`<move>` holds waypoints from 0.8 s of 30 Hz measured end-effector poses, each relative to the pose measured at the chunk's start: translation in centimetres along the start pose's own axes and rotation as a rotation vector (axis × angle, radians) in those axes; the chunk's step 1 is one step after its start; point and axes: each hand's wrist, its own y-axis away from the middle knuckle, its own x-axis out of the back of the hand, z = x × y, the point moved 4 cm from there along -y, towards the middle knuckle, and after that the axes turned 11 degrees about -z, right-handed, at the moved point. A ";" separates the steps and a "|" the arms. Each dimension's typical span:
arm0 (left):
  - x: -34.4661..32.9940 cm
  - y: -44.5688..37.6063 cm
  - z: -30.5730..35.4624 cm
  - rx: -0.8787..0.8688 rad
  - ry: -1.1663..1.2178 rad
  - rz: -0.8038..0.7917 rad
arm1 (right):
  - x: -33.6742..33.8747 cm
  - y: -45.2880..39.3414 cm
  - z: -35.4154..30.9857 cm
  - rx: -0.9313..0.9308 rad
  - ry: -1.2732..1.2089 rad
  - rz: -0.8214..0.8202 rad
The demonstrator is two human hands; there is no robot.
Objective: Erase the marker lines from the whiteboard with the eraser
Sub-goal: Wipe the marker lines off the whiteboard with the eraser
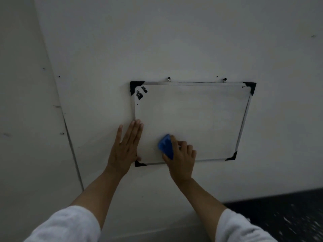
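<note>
The board [192, 119] is hanging on the wall [174, 41] from two hooks, its long axis running from 9 to 3 o'clock, and the eraser [166, 145] is sitting low on its face, near the bottom edge and left of centre. The right hand [180, 158] is gripping the eraser, fingers curled over its top and thumb along its side, pressing it to the surface. The left hand [125, 151] is lying flat and spread wide, holding nothing, bracing the board's left edge with its fingertips overlapping the frame. The only dark marks [140, 93] I can make out are clustering in the upper left corner, just inside the black corner cap; the rest of the face is looking clean, with perhaps a faint smear that is too dim to judge. From the eraser those marks are lying toward 11 o'clock, well apart from it, and from the left fingertips they are lying almost straight toward 12. So the coming stroke is probably calling for the right hand to travel up and leftward, passing just beside the bracing hand, which is the nearer of the two but is carrying no eraser.
</note>
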 end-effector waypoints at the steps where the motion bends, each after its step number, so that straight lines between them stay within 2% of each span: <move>1: 0.0 0.0 -0.1 0.013 0.000 -0.005 | -0.7 0.8 -0.5 0.166 0.088 -0.034; 3: -0.1 -0.1 -0.3 0.019 0.008 -0.015 | -1.7 1.6 -0.6 0.541 0.254 -0.110; 4: -0.1 -0.2 -0.5 0.010 0.012 -0.014 | -1.8 1.3 -0.4 0.641 0.296 -0.131; 5: -0.1 -0.1 -0.6 -0.006 0.011 -0.013 | -1.6 0.8 -0.2 0.660 0.301 -0.122; 6: -0.1 -0.1 -0.8 -0.022 0.003 -0.011 | -1.2 0.1 -0.1 0.591 0.260 -0.103; 9: -0.1 0.1 -1.3 -0.052 -0.025 0.002 | 0.2 -1.2 -0.5 0.156 0.029 0.004; 10: 0.0 0.2 -1.4 -0.052 -0.023 -0.006 | 0.2 -0.9 -0.9 0.069 -0.015 0.017; 11: 0.1 0.2 -1.3 -0.047 -0.020 -0.015 | -0.1 -0.4 -1.4 0.072 -0.010 0.007; 12: 0.1 0.2 -1.3 -0.037 -0.018 -0.023 | -0.8 0.4 -2.0 0.175 0.049 -0.019; 14: 0.1 0.2 -1.2 -0.018 -0.007 -0.032 | -2.1 2.1 -3.1 0.557 0.236 -0.116; 15: 0.1 0.3 -1.1 -0.009 0.005 -0.029 | -2.3 2.1 -3.0 0.686 0.297 -0.142; 16: 0.0 0.4 -1.1 0.003 0.011 -0.025 | -2.1 1.6 -2.8 0.716 0.314 -0.133; 17: -0.1 0.5 -1.2 0.017 0.015 -0.027 | -1.7 0.8 -2.6 0.645 0.278 -0.102; 20: -0.8 0.7 -1.3 0.044 0.038 -0.030 | -0.4 -0.8 -2.6 0.218 0.063 -0.002; 21: -0.8 0.8 -1.3 0.048 0.052 -0.033 | -0.5 -0.7 -2.8 0.186 0.051 0.012; 22: -0.7 0.8 -1.3 0.050 0.066 -0.034 | -0.7 -0.4 -3.0 0.227 0.076 0.002; 24: -0.6 0.8 -1.4 0.056 0.093 -0.022 | -1.5 0.7 -3.4 0.475 0.193 -0.065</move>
